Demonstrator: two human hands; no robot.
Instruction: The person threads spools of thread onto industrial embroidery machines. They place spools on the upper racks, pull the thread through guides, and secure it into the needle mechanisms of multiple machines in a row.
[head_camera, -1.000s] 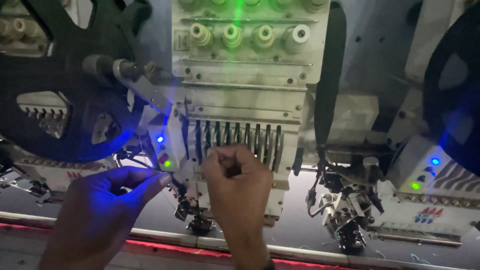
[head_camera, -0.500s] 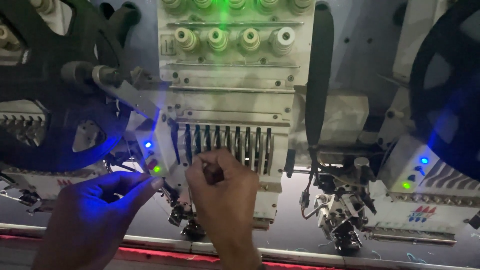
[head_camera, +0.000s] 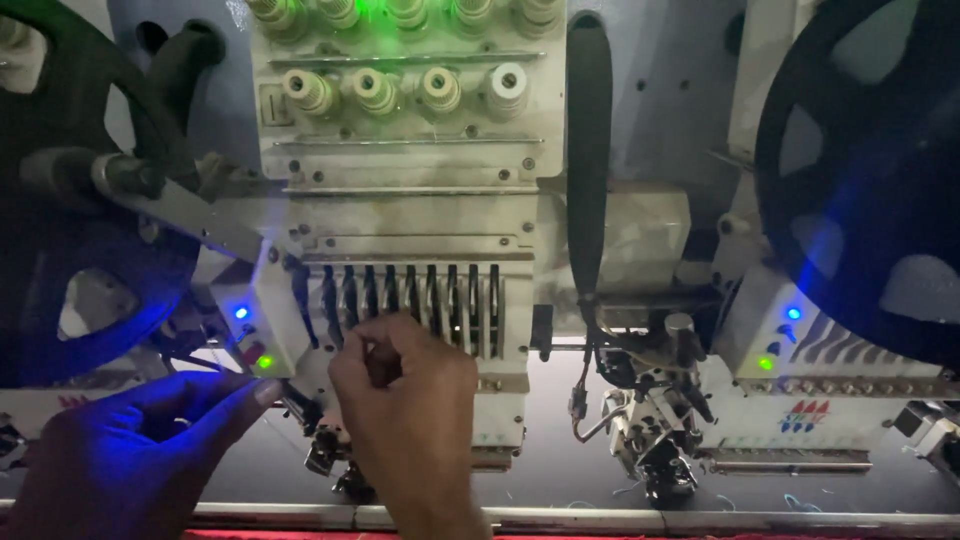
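1. Since the earlier frame both hands sit lower and further left against the embroidery head (head_camera: 400, 230); view has closed in.
2. Embroidery head: pale metal casing, row of dark slotted take-up levers (head_camera: 410, 300) across its lower front, tension knobs (head_camera: 405, 90) above.
3. Black reel (head_camera: 870, 180), far right; second black reel (head_camera: 70, 250), far left.
4. Right hand (head_camera: 410, 410): fingers curled, pinched just below the levers; whether thread is gripped cannot be told.
5. Left hand (head_camera: 130, 450): blue-lit, fingertips pinched together beside green indicator lamp (head_camera: 264, 362); contents not discernible.
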